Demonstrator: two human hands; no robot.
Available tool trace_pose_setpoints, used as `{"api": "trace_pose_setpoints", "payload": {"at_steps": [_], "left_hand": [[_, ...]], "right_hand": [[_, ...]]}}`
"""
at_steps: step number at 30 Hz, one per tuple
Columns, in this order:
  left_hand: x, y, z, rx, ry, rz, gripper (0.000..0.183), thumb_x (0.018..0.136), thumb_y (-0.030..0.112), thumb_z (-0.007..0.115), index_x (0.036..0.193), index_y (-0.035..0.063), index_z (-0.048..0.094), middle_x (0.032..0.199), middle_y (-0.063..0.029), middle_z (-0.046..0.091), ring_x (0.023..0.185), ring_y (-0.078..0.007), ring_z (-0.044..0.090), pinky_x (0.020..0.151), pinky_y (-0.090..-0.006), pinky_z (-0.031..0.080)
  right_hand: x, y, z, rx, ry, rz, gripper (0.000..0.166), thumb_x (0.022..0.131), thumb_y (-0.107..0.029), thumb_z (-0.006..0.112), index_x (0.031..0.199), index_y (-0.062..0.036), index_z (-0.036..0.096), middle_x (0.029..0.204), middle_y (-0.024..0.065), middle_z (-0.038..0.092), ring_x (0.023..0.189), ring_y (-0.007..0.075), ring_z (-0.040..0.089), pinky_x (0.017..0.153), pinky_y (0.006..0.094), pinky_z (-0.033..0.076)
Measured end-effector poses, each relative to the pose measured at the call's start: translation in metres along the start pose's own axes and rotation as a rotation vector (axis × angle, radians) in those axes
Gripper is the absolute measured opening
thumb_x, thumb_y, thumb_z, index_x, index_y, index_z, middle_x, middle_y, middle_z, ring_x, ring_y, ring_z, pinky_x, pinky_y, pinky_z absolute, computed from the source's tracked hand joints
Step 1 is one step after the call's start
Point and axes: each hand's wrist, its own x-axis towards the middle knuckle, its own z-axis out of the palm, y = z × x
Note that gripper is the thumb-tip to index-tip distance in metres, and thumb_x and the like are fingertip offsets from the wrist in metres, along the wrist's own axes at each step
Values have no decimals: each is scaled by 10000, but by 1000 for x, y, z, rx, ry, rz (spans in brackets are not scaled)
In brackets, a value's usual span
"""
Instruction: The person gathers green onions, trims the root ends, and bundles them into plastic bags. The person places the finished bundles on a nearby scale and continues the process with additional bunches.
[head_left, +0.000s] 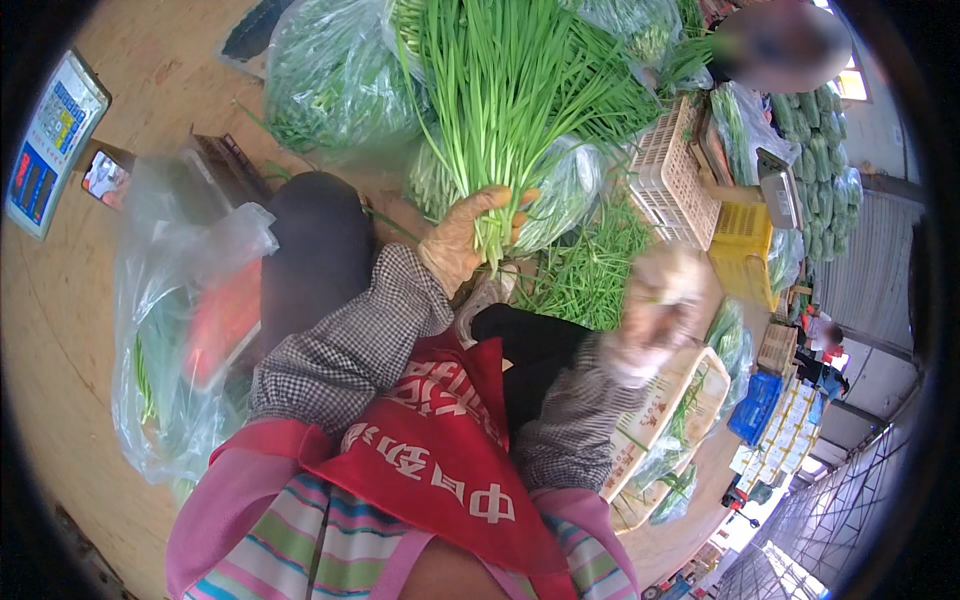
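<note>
My left hand (469, 232), in an orange-tinted glove, is closed round the pale lower stems of a large bunch of long green leafy stalks, likely garlic chives (487, 112). The leaves fan out away from me. My right hand (664, 300) is raised at the right, badly blurred; whether it holds anything cannot be told. Loose green stalks (585, 262) lie in a heap on the floor between the two hands. Clear plastic bags of the same kind of greens (337, 82) stand beyond the left hand, and another bag (562, 187) lies just behind the held stems.
A digital scale (56, 142) and a phone (107, 180) are at the far left, near a clear plastic bag (150, 300). At right stand a white crate (671, 165), a yellow crate (739, 240) and a cream basket (645, 427). A person (780, 45) is at the top right.
</note>
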Motion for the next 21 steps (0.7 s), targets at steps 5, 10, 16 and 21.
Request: {"api": "trace_pose_setpoints", "payload": {"at_steps": [5,10,16,21], "left_hand": [[3,-7,51,61,111,-32,630,887,444,534,1323,5,415,1264,-252,505,1094,-391,553,915,-535,462],[0,-19,66,-167,-44,17,659,882,536,489,1326,54,434,1300,-155,499,1191,-318,491,996,-498,385],[0,-12,52,76,8,76,618,847,375,631,1309,22,423,1262,-146,536,1103,-276,568,941,-429,474],[-10,-7,36,451,88,30,459,827,84,636,1200,-116,456,1108,-184,599,1030,-278,603,866,-405,529]], "right_hand": [[1,-18,-71,-1467,327,174,399,882,-270,603,1167,7,569,1165,191,571,1106,206,530,931,359,423],[-12,58,54,-1708,-352,-342,875,845,-610,476,1434,-8,238,1416,244,283,1327,367,265,1082,448,222],[7,77,44,-1065,-131,-227,601,869,-362,566,1316,10,418,1330,166,435,1230,312,416,1060,409,286],[25,75,24,-1441,-141,-303,318,791,-119,672,1095,-36,631,1135,115,586,1090,264,515,966,385,373]]}}
